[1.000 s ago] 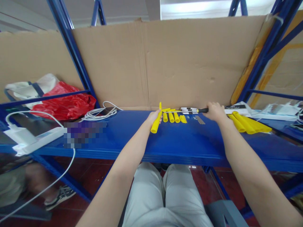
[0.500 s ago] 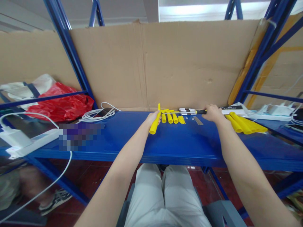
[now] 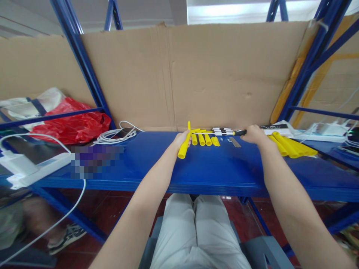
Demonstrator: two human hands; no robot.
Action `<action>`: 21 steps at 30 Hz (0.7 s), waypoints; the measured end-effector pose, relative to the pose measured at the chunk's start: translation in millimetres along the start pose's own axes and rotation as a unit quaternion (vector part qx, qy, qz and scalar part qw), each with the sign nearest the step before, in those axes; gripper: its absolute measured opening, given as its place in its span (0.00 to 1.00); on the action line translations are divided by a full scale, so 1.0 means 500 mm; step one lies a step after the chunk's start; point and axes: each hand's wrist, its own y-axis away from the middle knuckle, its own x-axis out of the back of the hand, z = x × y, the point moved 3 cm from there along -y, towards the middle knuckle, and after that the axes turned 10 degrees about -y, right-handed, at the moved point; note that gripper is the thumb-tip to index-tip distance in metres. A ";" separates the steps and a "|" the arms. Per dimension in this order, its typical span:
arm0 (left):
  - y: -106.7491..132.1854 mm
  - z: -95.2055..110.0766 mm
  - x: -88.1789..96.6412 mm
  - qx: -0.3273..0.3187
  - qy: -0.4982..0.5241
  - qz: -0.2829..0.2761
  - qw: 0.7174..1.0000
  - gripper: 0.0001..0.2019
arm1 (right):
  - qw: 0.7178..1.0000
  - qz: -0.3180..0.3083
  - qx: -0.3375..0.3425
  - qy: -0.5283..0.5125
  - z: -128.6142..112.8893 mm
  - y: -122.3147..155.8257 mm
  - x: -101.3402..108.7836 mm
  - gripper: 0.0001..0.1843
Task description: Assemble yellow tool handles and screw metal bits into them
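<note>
My left hand (image 3: 181, 140) is closed round a yellow plastic tube-like piece (image 3: 183, 149), which is held tilted over the blue shelf. My right hand (image 3: 251, 134) grips the dark handle end of a long screwdriver (image 3: 206, 133). Its thin shaft points left, and the tip meets the yellow piece at my left hand; whether it sits in a screw is too small to see. Several similar yellow pieces (image 3: 201, 140) lie in a row between my hands. Near them are tiny metal parts (image 3: 221, 140) and a flat grey strip (image 3: 235, 142).
Long yellow tubes (image 3: 290, 145) lie right of my right hand, by a white box (image 3: 276, 129). At left are a coiled white cable (image 3: 113, 137), a power strip (image 3: 42, 172) and a red bag (image 3: 73, 121). Cardboard (image 3: 207, 74) walls off the back.
Both hands keep their hold, and the screwdriver stays against the yellow piece. My right hand's grip has turned slightly on the handle; the view has shifted a little.
</note>
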 end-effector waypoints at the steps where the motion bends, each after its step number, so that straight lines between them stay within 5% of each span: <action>1: 0.001 0.000 -0.001 0.000 0.000 -0.001 1.000 0.16 | 1.000 0.007 0.001 0.002 0.001 0.001 0.000 0.20; 21: 0.013 0.010 -0.004 0.004 0.003 -0.013 1.000 0.16 | 0.999 0.028 -0.015 -0.020 0.006 0.003 -0.013 0.20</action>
